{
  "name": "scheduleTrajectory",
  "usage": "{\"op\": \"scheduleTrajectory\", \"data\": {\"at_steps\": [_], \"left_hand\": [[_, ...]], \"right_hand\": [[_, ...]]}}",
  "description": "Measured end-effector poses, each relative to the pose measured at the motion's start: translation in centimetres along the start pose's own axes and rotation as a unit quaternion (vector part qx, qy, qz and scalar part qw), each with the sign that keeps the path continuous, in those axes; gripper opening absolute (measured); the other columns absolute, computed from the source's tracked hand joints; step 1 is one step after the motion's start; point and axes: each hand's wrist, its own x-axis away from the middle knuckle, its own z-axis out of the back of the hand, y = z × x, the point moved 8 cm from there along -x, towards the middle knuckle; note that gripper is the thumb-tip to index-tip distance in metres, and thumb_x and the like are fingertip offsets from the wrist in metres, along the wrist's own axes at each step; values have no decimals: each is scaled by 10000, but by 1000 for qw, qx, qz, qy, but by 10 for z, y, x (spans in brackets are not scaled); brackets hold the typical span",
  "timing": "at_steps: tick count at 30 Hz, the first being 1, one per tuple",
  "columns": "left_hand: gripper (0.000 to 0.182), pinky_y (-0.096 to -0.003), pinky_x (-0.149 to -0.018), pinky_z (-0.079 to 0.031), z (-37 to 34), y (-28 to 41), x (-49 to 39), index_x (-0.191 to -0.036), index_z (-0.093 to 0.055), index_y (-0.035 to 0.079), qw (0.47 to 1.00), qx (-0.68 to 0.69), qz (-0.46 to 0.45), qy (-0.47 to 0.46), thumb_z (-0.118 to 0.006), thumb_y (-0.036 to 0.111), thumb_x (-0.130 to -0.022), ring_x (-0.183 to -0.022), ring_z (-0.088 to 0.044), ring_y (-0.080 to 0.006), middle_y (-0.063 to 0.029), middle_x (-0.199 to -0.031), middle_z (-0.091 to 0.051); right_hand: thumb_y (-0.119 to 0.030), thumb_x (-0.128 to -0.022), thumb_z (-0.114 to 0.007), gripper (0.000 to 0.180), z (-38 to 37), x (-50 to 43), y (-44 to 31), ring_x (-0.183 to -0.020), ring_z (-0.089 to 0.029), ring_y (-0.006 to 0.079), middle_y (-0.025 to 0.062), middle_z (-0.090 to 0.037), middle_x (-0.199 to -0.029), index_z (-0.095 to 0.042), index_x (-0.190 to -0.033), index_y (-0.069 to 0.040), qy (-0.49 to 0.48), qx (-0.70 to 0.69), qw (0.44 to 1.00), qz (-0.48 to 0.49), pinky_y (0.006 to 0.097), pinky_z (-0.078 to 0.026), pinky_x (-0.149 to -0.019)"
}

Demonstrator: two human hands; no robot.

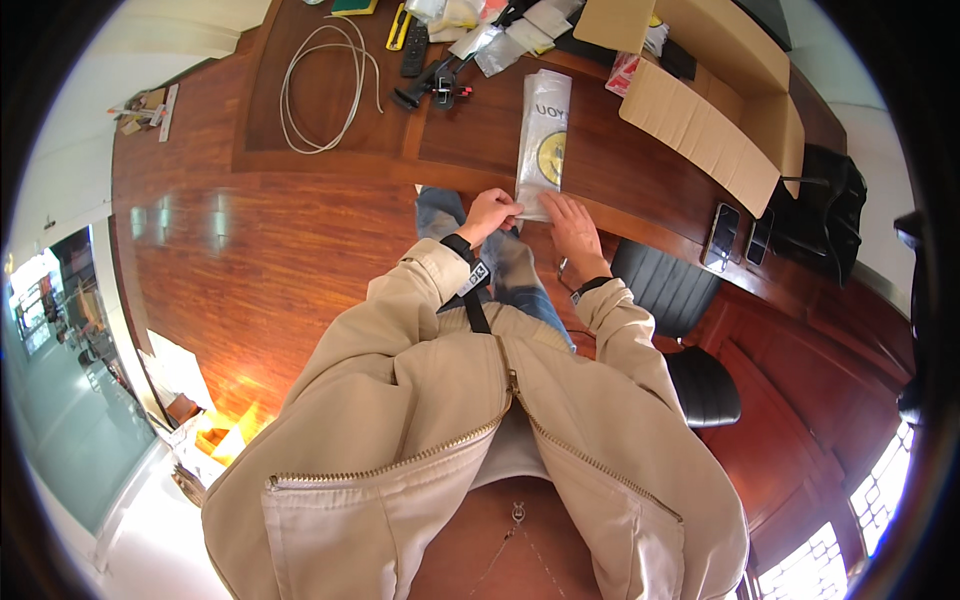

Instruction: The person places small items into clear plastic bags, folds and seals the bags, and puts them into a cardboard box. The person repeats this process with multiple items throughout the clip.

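A folded translucent plastic bag (541, 127), printed with a yellow smiley face, lies lengthwise on the dark wooden desk (465, 142), its near end at the front edge. My left hand (491, 214) pinches the near left corner of the bag between thumb and fingers. Flat on the bag's near right part rests my right hand (574, 226), its fingers stretched and pointing to the left and away from me. Whether its thumb grips the bag from below cannot be seen.
Beyond the bag lie a coiled pale cable (283, 97), a black remote control (414, 52), a black stand with a clamp (442, 88) and small plastic packets (501, 52). An open cardboard box (697, 135), two phones (721, 236) and a black bag (821, 214) are at right. A black chair (664, 285) stands below the desk's edge.
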Motion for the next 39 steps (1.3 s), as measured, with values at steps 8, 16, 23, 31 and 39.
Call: {"op": "scheduleTrajectory", "data": {"at_steps": [8, 16, 23, 31, 39], "left_hand": [[507, -419, -939, -463, -12, 91, 63, -1223, -557, 50, 785, -465, -408, 16, -614, -41, -727, -1135, -521, -321, -130, -1267, -486], [365, -411, -946, -440, -35, 83, 41, -1114, -591, 51, 725, -528, -440, -25, -695, 64, -765, -1097, -516, -304, -99, -1163, -551], [189, -439, -850, -463, -24, 85, 30, -960, -601, 36, 790, -447, -419, 21, -663, 189, -868, -930, -583, -344, -129, -899, -635], [201, -439, -680, -510, -4, 73, 3, -980, -586, 13, 901, -321, -284, 64, -650, 189, -906, -780, -659, -383, -190, -839, -688], [214, -417, -661, -507, 5, 61, -7, -865, -650, 20, 926, -269, -228, 137, -717, 219, -828, -737, -660, -351, -172, -775, -674]], "right_hand": [[31, -797, -554, 426, -2, -4, 9, -1161, -569, 282, 73, -607, -1236, -613, -1205, -77, 44, -40, 998, 4, 397, -479, -969], [25, -792, -575, 359, 2, -13, 20, -1075, -599, 315, 106, -644, -1125, -645, -1135, -57, 36, -137, 990, -29, 420, -491, -920], [-27, -847, -622, 282, -15, -19, 54, -924, -654, 346, 170, -679, -984, -642, -1129, -34, 7, -330, 923, -196, 390, -529, -842], [-37, -824, -700, 388, -23, -29, 69, -818, -655, 244, 147, -641, -1004, -555, -1183, -20, 35, -350, 911, -217, 330, -543, -781], [-9, -778, -739, 414, -24, -28, 72, -824, -637, 238, 147, -529, -1100, -535, -1138, -26, 69, -307, 921, -229, 331, -549, -735]]}}
